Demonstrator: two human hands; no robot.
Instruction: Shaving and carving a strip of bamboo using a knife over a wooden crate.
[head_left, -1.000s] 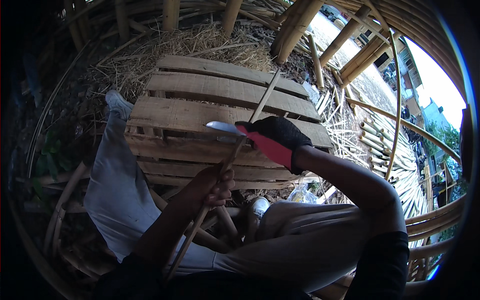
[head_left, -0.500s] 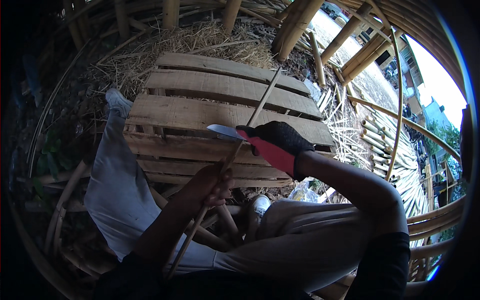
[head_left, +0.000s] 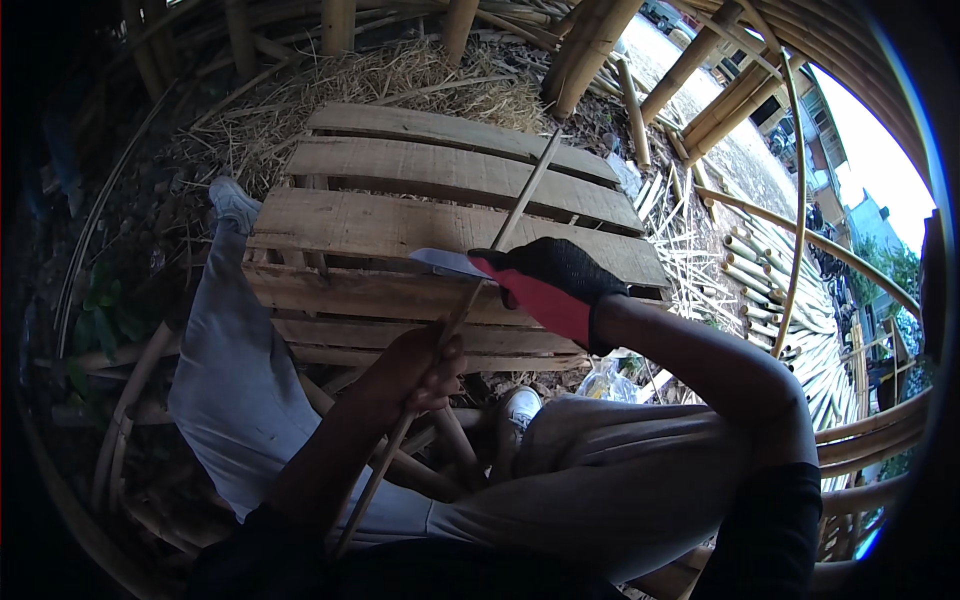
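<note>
A long, thin bamboo strip (head_left: 527, 193) slants from my lap up over a slatted wooden pallet (head_left: 385, 222). My bare left hand (head_left: 425, 372) is closed around the strip's lower half. In a black and red glove, my right hand (head_left: 550, 287) is closed on a knife; its handle is hidden in the fist. The knife's blade (head_left: 445, 262) points left and lies across the strip, a little above my left hand. The strip's far end reaches over the pallet's back slats.
Dry straw (head_left: 390, 82) lies behind the pallet. Cut bamboo poles (head_left: 770, 285) are piled at the right, with pale split pieces (head_left: 685, 255) nearer. Thick bamboo posts (head_left: 592, 55) stand at the back. A clear plastic bag (head_left: 605, 382) lies beside my shoe (head_left: 521, 407).
The knife blade has tilted slightly and shifted a touch to the left. Both hands keep their hold, and the strip stays almost where it was.
</note>
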